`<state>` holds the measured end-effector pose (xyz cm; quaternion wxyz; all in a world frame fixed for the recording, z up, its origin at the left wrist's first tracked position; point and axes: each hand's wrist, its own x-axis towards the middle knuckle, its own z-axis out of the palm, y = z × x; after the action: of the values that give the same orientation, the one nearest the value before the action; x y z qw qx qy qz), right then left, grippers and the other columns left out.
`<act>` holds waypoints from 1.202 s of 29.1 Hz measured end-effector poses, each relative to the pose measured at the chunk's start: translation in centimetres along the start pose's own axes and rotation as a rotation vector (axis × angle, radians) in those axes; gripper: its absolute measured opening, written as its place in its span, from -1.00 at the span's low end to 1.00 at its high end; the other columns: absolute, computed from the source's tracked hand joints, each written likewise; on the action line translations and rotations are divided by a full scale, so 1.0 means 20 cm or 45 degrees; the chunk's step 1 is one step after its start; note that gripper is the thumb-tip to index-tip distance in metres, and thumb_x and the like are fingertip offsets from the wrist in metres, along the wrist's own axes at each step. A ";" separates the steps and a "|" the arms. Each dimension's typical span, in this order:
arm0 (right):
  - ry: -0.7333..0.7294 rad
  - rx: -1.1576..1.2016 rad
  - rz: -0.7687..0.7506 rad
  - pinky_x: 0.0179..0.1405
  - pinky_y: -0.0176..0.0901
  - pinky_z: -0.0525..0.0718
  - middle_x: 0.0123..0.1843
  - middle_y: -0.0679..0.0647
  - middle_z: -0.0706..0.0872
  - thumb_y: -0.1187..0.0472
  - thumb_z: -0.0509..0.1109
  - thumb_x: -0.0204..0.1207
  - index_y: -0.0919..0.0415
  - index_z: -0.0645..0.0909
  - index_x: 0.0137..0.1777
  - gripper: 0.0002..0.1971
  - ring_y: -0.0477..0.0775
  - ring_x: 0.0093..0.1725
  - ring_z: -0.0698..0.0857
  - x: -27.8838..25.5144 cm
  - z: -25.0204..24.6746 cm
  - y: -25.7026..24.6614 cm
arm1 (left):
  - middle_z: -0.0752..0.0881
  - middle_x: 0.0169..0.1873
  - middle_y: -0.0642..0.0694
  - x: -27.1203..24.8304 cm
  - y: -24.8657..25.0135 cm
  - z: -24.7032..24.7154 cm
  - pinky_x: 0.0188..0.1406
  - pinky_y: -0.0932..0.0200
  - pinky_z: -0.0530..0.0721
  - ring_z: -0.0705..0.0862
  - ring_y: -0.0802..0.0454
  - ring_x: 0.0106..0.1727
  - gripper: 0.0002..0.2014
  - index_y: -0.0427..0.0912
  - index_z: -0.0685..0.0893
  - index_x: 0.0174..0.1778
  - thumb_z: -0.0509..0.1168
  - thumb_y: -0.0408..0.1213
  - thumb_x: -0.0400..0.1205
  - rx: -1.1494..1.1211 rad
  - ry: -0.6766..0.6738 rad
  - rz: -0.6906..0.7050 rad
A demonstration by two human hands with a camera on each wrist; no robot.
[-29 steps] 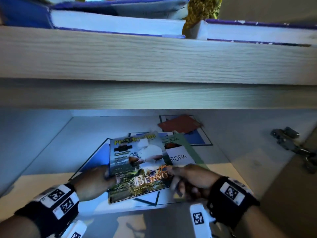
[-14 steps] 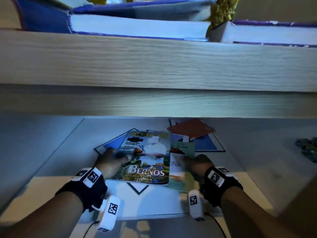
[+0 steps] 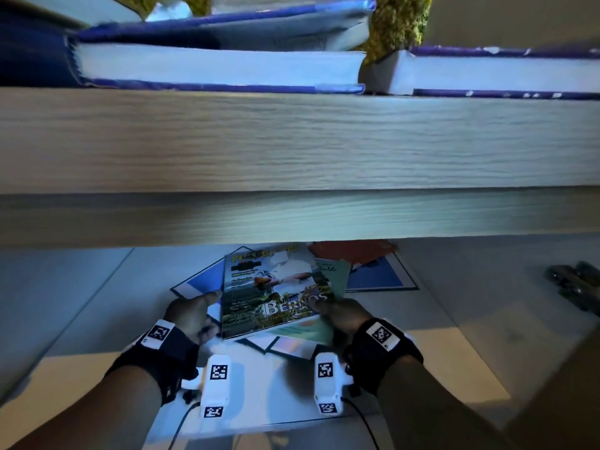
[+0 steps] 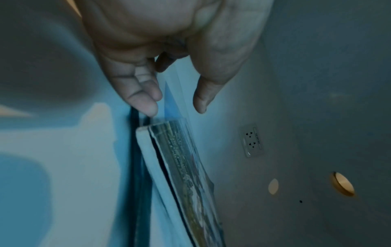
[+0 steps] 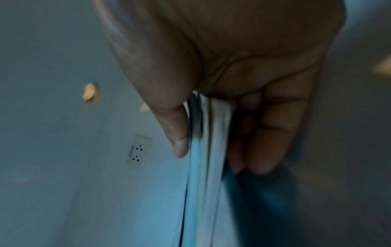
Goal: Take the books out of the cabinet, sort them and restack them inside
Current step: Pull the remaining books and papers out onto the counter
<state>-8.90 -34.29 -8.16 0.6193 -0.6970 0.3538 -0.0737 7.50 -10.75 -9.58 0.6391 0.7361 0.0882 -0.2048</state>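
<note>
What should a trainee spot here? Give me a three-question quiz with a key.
1. True or false: the glossy magazine with BERNOS on its cover lies on top of the thin green booklet.
2. Which hand pinches the magazine's edge between thumb and fingers? A left, B right, C neither.
3. Fill in: the thick blue-covered books lie flat ___ the light wooden shelf board.

Key: 1 true. 2 B, the right hand. 3 on.
</note>
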 end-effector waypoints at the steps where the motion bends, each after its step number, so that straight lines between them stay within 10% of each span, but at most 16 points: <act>1: -0.049 0.007 0.019 0.20 0.06 0.66 0.20 0.31 0.80 0.02 0.54 0.56 0.17 0.68 -0.23 -0.74 0.25 0.18 0.75 -0.01 0.02 0.02 | 0.33 -0.73 -0.11 0.01 -0.01 0.00 -0.49 0.15 0.52 0.33 -0.02 -0.73 -0.69 -0.36 0.59 -0.07 0.52 -0.19 0.58 0.007 -0.040 -0.003; 4: -0.215 0.291 0.088 0.31 0.14 0.66 0.20 0.37 0.76 -0.05 0.63 0.41 0.17 0.67 -0.16 -0.69 0.28 0.20 0.75 -0.07 0.08 0.06 | 0.40 -0.54 -0.15 0.00 -0.03 -0.06 -0.54 0.23 0.44 0.34 0.00 -0.64 -0.64 -0.27 0.58 -0.17 0.58 -0.09 0.51 0.167 -0.051 -0.024; 8: -0.338 0.765 0.151 -0.13 0.26 0.79 0.03 0.47 0.75 0.34 0.50 0.58 0.37 0.70 0.16 -0.80 0.36 -0.11 0.81 -0.27 0.08 0.09 | 0.62 -0.28 -0.20 -0.07 -0.05 -0.18 -0.28 0.08 0.69 0.62 -0.12 -0.32 -0.68 -0.13 0.54 -0.36 0.42 -0.11 0.66 0.425 0.017 0.117; 10: -0.418 0.768 0.137 -0.34 0.13 0.80 -0.16 0.36 0.69 0.40 0.51 0.51 0.34 0.63 -0.11 -0.91 0.30 -0.31 0.82 -0.37 0.08 0.10 | 0.63 -0.23 -0.23 -0.12 -0.05 -0.23 -0.22 0.07 0.70 0.67 -0.16 -0.21 -0.62 -0.22 0.63 -0.25 0.50 0.05 0.56 0.414 0.001 0.133; 14: -0.454 0.611 0.074 -0.23 0.10 0.79 -0.24 0.20 0.44 0.22 0.87 -0.03 0.16 0.38 -0.33 -0.38 0.22 -0.29 0.62 -0.52 0.08 0.18 | 0.63 -0.32 -0.32 -0.21 -0.06 -0.29 -0.30 0.10 0.54 0.66 -0.18 -0.31 -0.26 -0.54 0.66 0.23 0.61 0.07 0.43 0.198 -0.021 0.114; 16: -0.464 0.551 0.165 -0.26 0.06 0.77 -0.31 0.23 0.53 0.23 0.79 0.14 0.21 0.52 -0.29 -0.57 0.22 -0.34 0.66 -0.61 0.11 0.19 | 0.78 -0.01 -0.52 -0.27 -0.05 -0.31 0.01 0.12 0.32 0.80 -0.38 -0.04 -0.17 -0.59 0.59 0.30 0.65 0.03 0.37 0.196 -0.002 0.147; 17: -0.436 0.552 0.208 -0.30 0.02 0.76 -0.37 0.22 0.57 0.27 0.67 0.32 0.25 0.58 -0.23 -0.73 0.21 -0.41 0.68 -0.65 0.13 0.19 | 0.73 0.20 -0.50 -0.31 -0.04 -0.32 0.18 -0.46 0.64 0.76 -0.41 0.13 -0.19 -0.56 0.62 0.32 0.66 0.02 0.37 0.218 0.012 0.166; 21: -0.251 0.582 0.248 -0.30 -0.06 0.71 -0.52 0.14 0.59 0.40 0.32 0.61 0.26 0.58 -0.33 -0.74 0.14 -0.56 0.62 -0.73 0.23 0.20 | 0.73 0.07 -0.29 -0.42 0.00 -0.35 0.00 0.11 0.52 0.63 -0.11 -0.12 -0.63 -0.34 0.74 0.11 0.59 -0.19 0.51 0.251 -0.112 0.311; 23: -0.214 0.663 0.228 -0.15 0.03 0.68 -0.52 0.13 0.60 0.42 0.33 0.60 0.24 0.59 -0.46 -0.64 0.14 -0.55 0.63 -0.77 0.26 0.23 | 0.76 -0.05 -0.16 -0.48 -0.01 -0.35 0.08 0.14 0.49 0.64 -0.07 -0.11 -0.90 -0.22 0.74 -0.05 0.51 -0.37 0.58 0.294 -0.192 0.400; 27: -0.261 0.746 0.113 -0.32 -0.02 0.73 -0.51 0.12 0.49 0.45 0.36 0.60 0.15 0.43 -0.60 -0.49 0.13 -0.52 0.60 -0.85 0.23 0.32 | 0.75 -0.05 -0.09 -0.58 -0.07 -0.36 0.16 0.05 0.64 0.72 -0.13 0.07 -0.79 -0.06 0.68 -0.03 0.46 -0.48 0.60 0.403 -0.289 0.601; 29: -0.312 0.837 0.099 -0.29 0.06 0.77 -0.47 0.17 0.59 0.49 0.37 0.57 0.19 0.44 -0.55 -0.55 0.16 -0.48 0.68 -0.89 0.20 0.32 | 0.74 0.05 -0.05 -0.61 -0.09 -0.38 0.03 0.11 0.60 0.69 -0.12 0.15 -0.71 -0.08 0.63 0.19 0.46 -0.42 0.62 0.378 -0.300 0.595; 32: -0.340 0.808 0.087 -0.05 0.21 0.78 -0.31 0.33 0.64 0.46 0.50 0.41 0.32 0.50 -0.38 -0.75 0.24 -0.30 0.71 -0.93 0.16 0.33 | 0.68 0.20 -0.02 -0.65 -0.10 -0.41 0.34 -0.09 0.55 0.60 -0.08 0.24 -0.58 -0.09 0.52 0.38 0.43 -0.43 0.64 0.237 -0.363 0.479; 35: -0.321 0.740 0.086 0.15 0.34 0.73 0.14 0.50 0.43 0.37 0.64 0.37 0.34 0.46 0.24 -0.48 0.38 0.09 0.57 -0.94 0.15 0.31 | 0.46 0.58 -0.18 -0.70 -0.10 -0.45 0.56 -0.17 0.30 0.39 -0.21 0.60 -0.36 -0.30 0.39 0.60 0.47 -0.26 0.63 0.157 -0.373 0.255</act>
<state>-23.74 -20.81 -8.25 0.8336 -0.4824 0.2613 -0.0642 -4.12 0.29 -4.70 0.6160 0.7412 -0.0921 -0.2502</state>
